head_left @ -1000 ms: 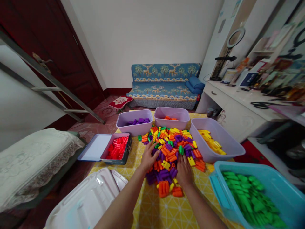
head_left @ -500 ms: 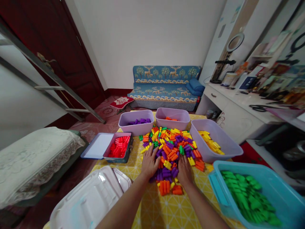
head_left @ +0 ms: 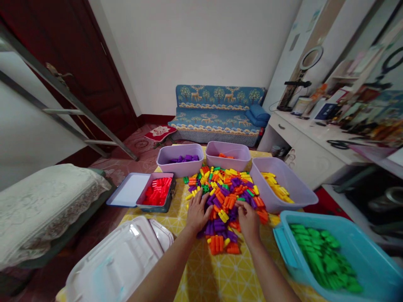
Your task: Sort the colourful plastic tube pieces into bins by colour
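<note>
A loose heap of plastic building blocks (head_left: 228, 201) in orange, purple, yellow and green covers the middle of the table. My left hand (head_left: 197, 212) rests on the heap's left side, open, fingers stretched out over purple and yellow pieces. At the heap's right side, my right hand (head_left: 249, 220) has its fingers curled together, with a sliver of a green block (head_left: 241, 199) showing at the fingertips. My fingers hide most of that block. Joined orange blocks (head_left: 217, 244) lie at the near edge of the heap.
Lilac bins hold purple blocks (head_left: 185, 159), orange blocks (head_left: 226, 156) and yellow blocks (head_left: 277, 186). A turquoise bin (head_left: 288, 251) with green blocks stands at right. Red blocks (head_left: 158, 191) fill a hinged box at left, behind white lids (head_left: 110, 264). Beyond is a blue sofa (head_left: 217, 115).
My right hand has lifted slightly and its fingers have curled in around the green block. Some blocks beside it have shifted. My left hand stays nearly where it was.
</note>
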{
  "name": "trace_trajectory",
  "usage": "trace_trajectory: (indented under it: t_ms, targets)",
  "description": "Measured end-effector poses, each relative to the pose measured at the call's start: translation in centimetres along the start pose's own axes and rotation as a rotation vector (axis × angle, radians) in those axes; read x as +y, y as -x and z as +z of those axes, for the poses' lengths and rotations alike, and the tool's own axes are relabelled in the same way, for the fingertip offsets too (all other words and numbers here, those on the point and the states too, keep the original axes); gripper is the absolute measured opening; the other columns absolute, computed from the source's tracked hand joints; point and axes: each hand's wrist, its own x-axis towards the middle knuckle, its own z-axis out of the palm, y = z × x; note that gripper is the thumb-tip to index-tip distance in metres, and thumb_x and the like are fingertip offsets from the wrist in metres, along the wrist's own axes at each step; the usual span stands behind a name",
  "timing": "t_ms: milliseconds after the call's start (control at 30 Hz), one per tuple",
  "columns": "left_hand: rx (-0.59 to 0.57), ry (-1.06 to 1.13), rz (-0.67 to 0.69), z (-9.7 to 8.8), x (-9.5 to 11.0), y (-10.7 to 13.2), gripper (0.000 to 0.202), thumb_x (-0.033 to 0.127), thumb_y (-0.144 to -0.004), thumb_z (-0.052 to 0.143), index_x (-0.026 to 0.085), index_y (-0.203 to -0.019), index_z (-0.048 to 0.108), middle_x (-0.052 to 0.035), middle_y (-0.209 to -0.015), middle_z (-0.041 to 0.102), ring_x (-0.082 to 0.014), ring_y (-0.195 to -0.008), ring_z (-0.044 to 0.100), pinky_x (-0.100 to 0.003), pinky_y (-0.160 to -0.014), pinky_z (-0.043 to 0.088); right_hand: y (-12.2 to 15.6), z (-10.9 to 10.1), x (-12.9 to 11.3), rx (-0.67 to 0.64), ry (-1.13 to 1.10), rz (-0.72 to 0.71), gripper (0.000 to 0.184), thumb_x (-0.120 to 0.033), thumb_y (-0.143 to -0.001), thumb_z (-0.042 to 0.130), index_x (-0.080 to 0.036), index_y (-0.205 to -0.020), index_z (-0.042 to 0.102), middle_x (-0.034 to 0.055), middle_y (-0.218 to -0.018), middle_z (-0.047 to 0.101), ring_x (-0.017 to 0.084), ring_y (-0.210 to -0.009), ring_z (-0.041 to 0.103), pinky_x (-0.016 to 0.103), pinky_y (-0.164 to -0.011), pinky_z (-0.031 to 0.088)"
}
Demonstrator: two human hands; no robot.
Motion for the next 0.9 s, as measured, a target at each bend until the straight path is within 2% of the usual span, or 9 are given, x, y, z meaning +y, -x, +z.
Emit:
trace_trajectory:
  t_ms: [133,267,333,400,500,567,667,767,900]
  targets:
    - [0.010,-0.012,0.008,0.1,-0.1,0.1,0.051,0.047,-0.094,0.042,0.029,-0.142,0.041,-0.0067,-0.158,0.028,-0.0244,-0.144,0.029,-0.048,-0.117,0.025,2.5,0.7,-0.6,0.014,-0.052,0.050,0.032,-0.033,-0.082,0.044,-0.019,-0.096,0.069,0.0097,-0.096,0.074,0.024,-0.088,0.068,0.037,-0.081,0.052]
    - [0.018,-0.019,0.013,0.2,-0.2,0.1,0.049,0.047,-0.095,0.042,0.029,-0.141,0.043,-0.0067,-0.157,0.030,-0.0243,-0.144,0.029,-0.048,-0.117,0.025,3.1,1.2,-1.5,0.023,-0.054,-0.046,0.031,-0.028,-0.083,0.042,-0.018,-0.094,0.069,0.0110,-0.099,0.071,0.023,-0.095,0.065,0.039,-0.088,0.050]
    - [0.017,-0.018,0.016,0.3,-0.3,0.1,0.048,0.046,-0.095,0.042,0.029,-0.140,0.043,-0.0066,-0.157,0.031,-0.0242,-0.143,0.030,-0.048,-0.117,0.026,2.8,1.6,-2.0,0.024,-0.036,-0.099,0.033,-0.025,-0.083,0.040,-0.017,-0.100,0.068,0.0118,-0.106,0.070,0.023,-0.100,0.063,0.040,-0.092,0.049]
    - [0.014,-0.015,0.016,0.2,-0.3,0.1,0.048,0.046,-0.094,0.042,0.028,-0.140,0.044,-0.0068,-0.157,0.030,-0.0242,-0.143,0.030,-0.048,-0.116,0.026,2.3,2.1,-2.3,-0.008,0.000,-0.114,0.038,-0.024,-0.083,0.042,-0.017,-0.112,0.065,0.0126,-0.116,0.067,0.022,-0.094,0.064,0.040,-0.092,0.049]
    - [0.015,-0.011,0.014,0.2,-0.2,0.1,0.049,0.045,-0.094,0.043,0.028,-0.141,0.043,-0.0074,-0.158,0.028,-0.0244,-0.144,0.029,-0.048,-0.117,0.026,1.8,2.9,-2.4,-0.076,0.086,-0.069,0.051,-0.026,-0.080,0.047,-0.017,-0.130,0.055,0.0149,-0.132,0.057,0.020,-0.082,0.065,0.040,-0.083,0.053]
    - [0.015,-0.006,0.017,0.1,-0.2,0.1,0.050,0.045,-0.094,0.043,0.028,-0.141,0.043,-0.0074,-0.158,0.028,-0.0244,-0.143,0.029,-0.048,-0.117,0.026,1.5,3.2,-2.2,-0.091,0.136,-0.037,0.056,-0.029,-0.079,0.049,-0.017,-0.133,0.052,0.0154,-0.136,0.053,0.023,-0.089,0.066,0.039,-0.082,0.053]
    - [0.019,0.001,0.017,0.1,-0.2,0.1,0.049,0.046,-0.094,0.043,0.028,-0.140,0.044,-0.0073,-0.157,0.030,-0.0243,-0.143,0.030,-0.048,-0.117,0.026,0.8,3.1,-2.0,-0.101,0.160,-0.034,0.049,-0.030,-0.080,0.047,-0.017,-0.125,0.060,0.0143,-0.126,0.061,0.026,-0.106,0.062,0.039,-0.090,0.050]
    - [0.021,-0.003,0.014,0.1,-0.1,0.1,0.049,0.045,-0.094,0.043,0.028,-0.140,0.044,-0.0073,-0.158,0.029,-0.0244,-0.143,0.030,-0.049,-0.117,0.026,0.2,2.5,-2.0,-0.097,0.110,-0.018,0.040,-0.035,-0.082,0.045,-0.017,-0.108,0.069,0.0134,-0.112,0.068,0.026,-0.104,0.063,0.038,-0.093,0.048]
    - [0.010,-0.010,0.018,0.0,-0.1,0.1,0.049,0.045,-0.095,0.042,0.028,-0.140,0.043,-0.0074,-0.158,0.028,-0.0243,-0.144,0.029,-0.049,-0.117,0.025,0.0,1.9,-2.3,-0.028,-0.049,0.102,0.043,-0.050,-0.082,0.047,-0.017,-0.098,0.071,0.0111,-0.090,0.073,0.024,-0.082,0.067,0.033,-0.073,0.052]
